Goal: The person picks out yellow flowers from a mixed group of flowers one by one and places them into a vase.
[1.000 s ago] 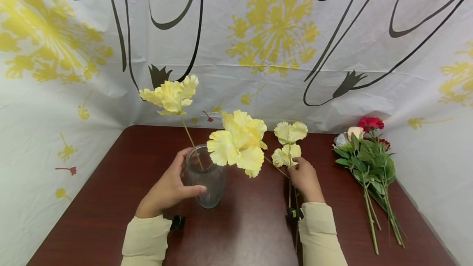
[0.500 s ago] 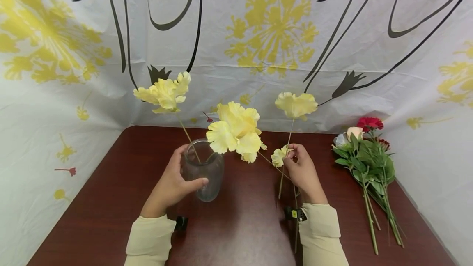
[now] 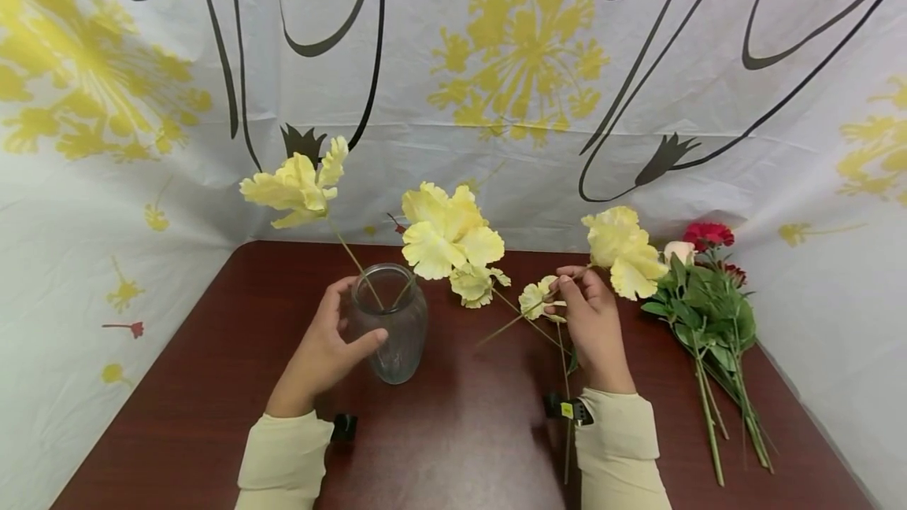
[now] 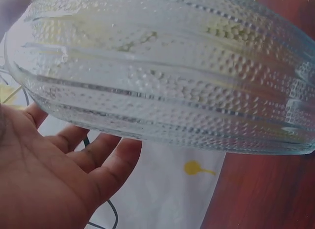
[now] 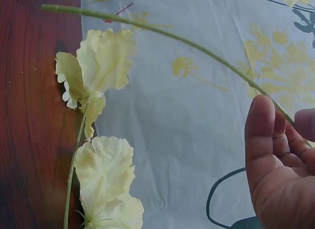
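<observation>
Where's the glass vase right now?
Head view, left of centre: the glass vase is cupped by the left hand, a yellow flower leaning out of its mouth.

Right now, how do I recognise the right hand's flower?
Above the brown table, right of the vase, is the right hand. It pinches the yellow flower by its stem. Printed blooms aside, it is the yellow one nearest the leafy bunch.

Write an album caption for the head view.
Left hand around a glass vase, right hand holding a tilted yellow flower.
</observation>
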`<state>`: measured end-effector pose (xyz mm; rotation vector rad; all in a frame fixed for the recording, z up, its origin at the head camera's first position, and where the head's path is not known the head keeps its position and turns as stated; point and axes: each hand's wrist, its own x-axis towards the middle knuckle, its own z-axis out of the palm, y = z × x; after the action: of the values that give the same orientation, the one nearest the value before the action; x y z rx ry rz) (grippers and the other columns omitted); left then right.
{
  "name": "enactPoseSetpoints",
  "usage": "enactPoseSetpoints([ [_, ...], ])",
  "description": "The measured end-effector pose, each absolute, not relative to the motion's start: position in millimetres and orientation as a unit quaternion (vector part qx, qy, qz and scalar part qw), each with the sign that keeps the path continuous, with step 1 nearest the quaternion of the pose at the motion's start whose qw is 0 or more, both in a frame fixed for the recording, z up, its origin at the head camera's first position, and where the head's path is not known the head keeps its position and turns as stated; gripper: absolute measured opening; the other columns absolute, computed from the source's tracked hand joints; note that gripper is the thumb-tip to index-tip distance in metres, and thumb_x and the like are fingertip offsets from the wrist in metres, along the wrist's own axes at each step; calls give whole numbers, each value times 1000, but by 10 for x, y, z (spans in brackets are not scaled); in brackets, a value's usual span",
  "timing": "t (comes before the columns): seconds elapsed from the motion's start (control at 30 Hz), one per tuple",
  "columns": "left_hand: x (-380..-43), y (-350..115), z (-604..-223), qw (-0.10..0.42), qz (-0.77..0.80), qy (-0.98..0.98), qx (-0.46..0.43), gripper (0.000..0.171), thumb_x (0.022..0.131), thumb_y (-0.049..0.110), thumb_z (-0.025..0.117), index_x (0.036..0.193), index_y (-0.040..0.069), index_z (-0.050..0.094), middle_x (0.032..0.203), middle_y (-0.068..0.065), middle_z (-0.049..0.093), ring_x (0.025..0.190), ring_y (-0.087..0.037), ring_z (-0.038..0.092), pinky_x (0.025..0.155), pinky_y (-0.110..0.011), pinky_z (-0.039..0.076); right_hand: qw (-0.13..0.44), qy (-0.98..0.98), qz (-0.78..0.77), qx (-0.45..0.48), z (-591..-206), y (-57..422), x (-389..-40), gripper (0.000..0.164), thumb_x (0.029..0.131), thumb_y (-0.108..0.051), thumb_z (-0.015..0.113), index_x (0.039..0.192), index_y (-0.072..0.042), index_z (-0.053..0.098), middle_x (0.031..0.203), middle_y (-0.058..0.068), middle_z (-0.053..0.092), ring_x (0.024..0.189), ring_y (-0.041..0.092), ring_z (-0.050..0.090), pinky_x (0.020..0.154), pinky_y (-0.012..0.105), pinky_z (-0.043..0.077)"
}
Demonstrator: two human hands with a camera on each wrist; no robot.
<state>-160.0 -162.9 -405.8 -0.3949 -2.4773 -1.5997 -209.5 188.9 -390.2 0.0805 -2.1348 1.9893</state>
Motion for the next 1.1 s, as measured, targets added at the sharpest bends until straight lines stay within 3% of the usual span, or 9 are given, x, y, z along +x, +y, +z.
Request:
enactPoseSetpoints([
  [0.13,-1590,-1657,-4058,78,-546,-823,-136,76,81,23,70,142,22,25,140,-7,37,128,-23,31,100,-64,28,129,-715,686,28,-3892,1888,-2099,30,98,-27,49,118,-6,53,96,13,56,90,30,55,69,31,55],
  [0.37,-1582,-1661,-4060,72,-553,-818,-140,73,82,22,70,140,22,25,140,-6,40,131,-21,31,101,-66,26,188,-675,714,15,-3861,1867,-2083,33,95,-24,53,124,-9,55,89,9,56,84,27,60,64,26,55],
  [0.7,-1569,-1657,-4054,71,-552,-819,-139,72,83,25,70,139,23,26,139,-5,42,132,-21,30,102,-66,25,154,-664,732,11,-3840,1862,-2077,40,101,-10,37,141,-9,38,96,10,58,95,26,62,78,25,54],
  [1.1,-1573,-1655,-4056,71,-549,-822,-136,72,83,26,69,140,20,26,139,-6,42,131,-21,30,102,-66,26,180,-716,675,-12,-3862,1859,-2072,28,98,-16,46,122,-5,57,101,10,65,90,25,61,67,26,52],
])
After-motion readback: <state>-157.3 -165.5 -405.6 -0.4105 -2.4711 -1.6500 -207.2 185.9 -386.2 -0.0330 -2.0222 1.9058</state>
